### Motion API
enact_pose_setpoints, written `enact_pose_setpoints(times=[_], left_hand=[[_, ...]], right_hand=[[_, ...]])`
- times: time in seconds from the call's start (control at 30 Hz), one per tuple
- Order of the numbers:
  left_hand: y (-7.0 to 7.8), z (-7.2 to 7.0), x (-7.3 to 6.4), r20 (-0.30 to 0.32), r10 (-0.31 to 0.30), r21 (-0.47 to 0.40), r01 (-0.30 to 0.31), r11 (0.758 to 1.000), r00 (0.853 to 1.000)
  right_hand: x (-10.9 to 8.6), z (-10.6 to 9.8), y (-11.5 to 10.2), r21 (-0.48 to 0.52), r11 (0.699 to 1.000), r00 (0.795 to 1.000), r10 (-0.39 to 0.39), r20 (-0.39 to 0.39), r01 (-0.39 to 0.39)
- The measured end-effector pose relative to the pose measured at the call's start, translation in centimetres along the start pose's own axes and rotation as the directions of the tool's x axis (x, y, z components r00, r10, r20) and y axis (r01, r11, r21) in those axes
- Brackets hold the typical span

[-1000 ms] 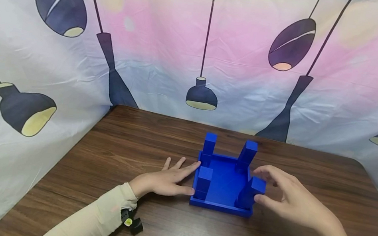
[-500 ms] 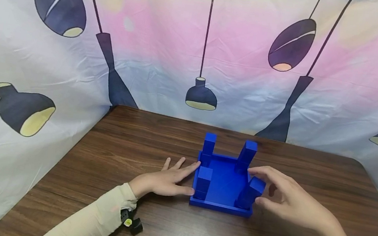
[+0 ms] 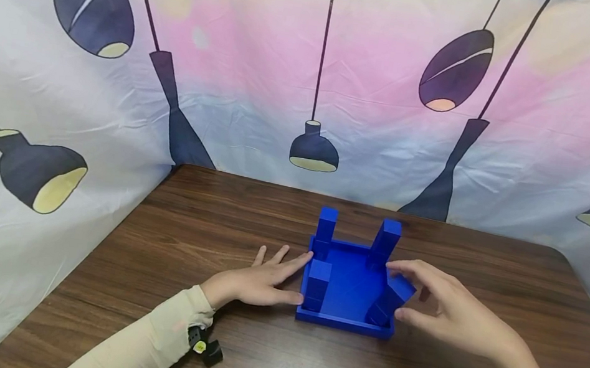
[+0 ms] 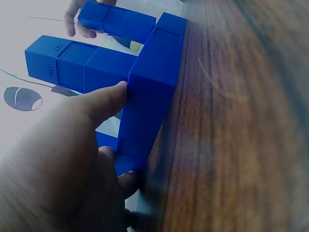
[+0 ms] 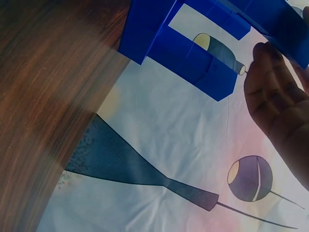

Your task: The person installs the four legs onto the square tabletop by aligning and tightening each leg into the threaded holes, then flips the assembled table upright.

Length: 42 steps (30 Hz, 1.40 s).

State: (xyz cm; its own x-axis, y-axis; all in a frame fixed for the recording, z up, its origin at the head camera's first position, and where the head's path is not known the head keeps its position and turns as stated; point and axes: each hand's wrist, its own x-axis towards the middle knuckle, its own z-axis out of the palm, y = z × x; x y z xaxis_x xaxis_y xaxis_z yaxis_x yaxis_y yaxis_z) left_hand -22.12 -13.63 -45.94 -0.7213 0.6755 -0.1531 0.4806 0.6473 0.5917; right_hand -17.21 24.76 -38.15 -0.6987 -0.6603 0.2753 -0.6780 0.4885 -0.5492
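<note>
A square blue tray (image 3: 344,325) with low walls lies on the table, an upright blue post at three of its corners. Both left posts, the front left post (image 3: 317,284) and the back left post (image 3: 326,229), stand straight. At the front right corner, the top block (image 3: 399,290) leans right and sits askew on its lower part. My right hand (image 3: 460,314) holds this block between thumb and fingers. Straight fingers of my left hand (image 3: 259,281) press against the tray's left wall; in the left wrist view its thumb (image 4: 108,101) touches the wall.
The back right post (image 3: 385,244) rises just beyond my right fingertips. A brown wooden table (image 3: 198,227) carries the tray. Behind it hangs a cloth (image 3: 253,77) printed with lamps. Raised numbers mark a post (image 4: 72,63) in the left wrist view.
The front right block has tilted further right and turned. My right fingers have shifted slightly left around it. My left hand and the tray have stayed put.
</note>
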Motion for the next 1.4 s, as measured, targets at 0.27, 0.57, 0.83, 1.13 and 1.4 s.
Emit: enact_pose_setpoints(times=[0.27, 0.57, 0.83, 1.13, 1.4], left_hand=[[0.1, -0.04, 0.04, 0.003, -0.01, 0.012, 0.01, 1.0, 1.0], [0.3, -0.15, -0.04, 0.008, -0.018, 0.015, 0.018, 1.0, 1.0], [0.13, -0.11, 0.04, 0.009, -0.015, 0.02, 0.015, 1.0, 1.0], [0.21, -0.18, 0.02, 0.011, -0.016, 0.011, 0.016, 1.0, 1.0], [0.24, -0.19, -0.1, 0.011, -0.016, 0.017, 0.016, 1.0, 1.0]], right_hand=[[-0.05, 0.01, -0.13, -0.074, 0.997, 0.999, -0.033, -0.039, 0.03], [-0.03, 0.09, -0.13, -0.089, 0.996, 0.999, -0.032, -0.044, 0.028], [-0.02, 0.19, -0.11, -0.093, 0.996, 0.999, -0.006, -0.041, 0.003], [-0.03, 0.21, -0.21, -0.1, 0.995, 0.999, 0.005, -0.05, -0.01], [-0.08, 0.16, -0.5, -0.082, 0.995, 0.998, 0.045, -0.037, -0.048]])
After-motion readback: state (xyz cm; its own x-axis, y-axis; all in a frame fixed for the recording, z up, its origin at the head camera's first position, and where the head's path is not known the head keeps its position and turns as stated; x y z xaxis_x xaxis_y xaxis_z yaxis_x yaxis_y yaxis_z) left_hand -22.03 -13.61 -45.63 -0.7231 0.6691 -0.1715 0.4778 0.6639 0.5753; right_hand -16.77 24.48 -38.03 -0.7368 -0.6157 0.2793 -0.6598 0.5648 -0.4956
